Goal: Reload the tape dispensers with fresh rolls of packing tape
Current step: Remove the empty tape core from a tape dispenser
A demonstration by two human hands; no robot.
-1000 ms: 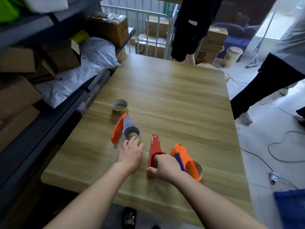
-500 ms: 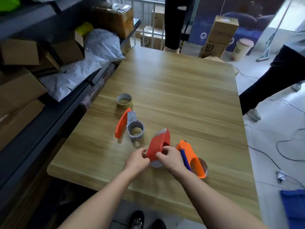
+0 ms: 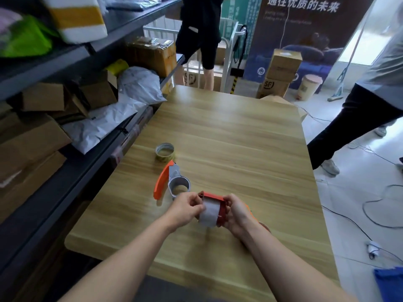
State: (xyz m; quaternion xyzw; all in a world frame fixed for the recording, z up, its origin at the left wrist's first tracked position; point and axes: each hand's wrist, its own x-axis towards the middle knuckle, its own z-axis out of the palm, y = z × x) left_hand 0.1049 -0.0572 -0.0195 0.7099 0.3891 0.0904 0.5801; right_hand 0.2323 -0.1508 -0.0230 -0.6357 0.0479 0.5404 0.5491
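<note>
Red tape dispenser is held just above the wooden table near its 6 o'clock edge, gripped from both sides. The left hand pinches the pale band on its 9 o'clock side with curled fingers, and the right hand wraps round the red frame at 3 o'clock. At 10 o'clock from it an orange dispenser lies flat on the table, and farther out at 11 o'clock, just past that one's tip, sits a tape roll.
</note>
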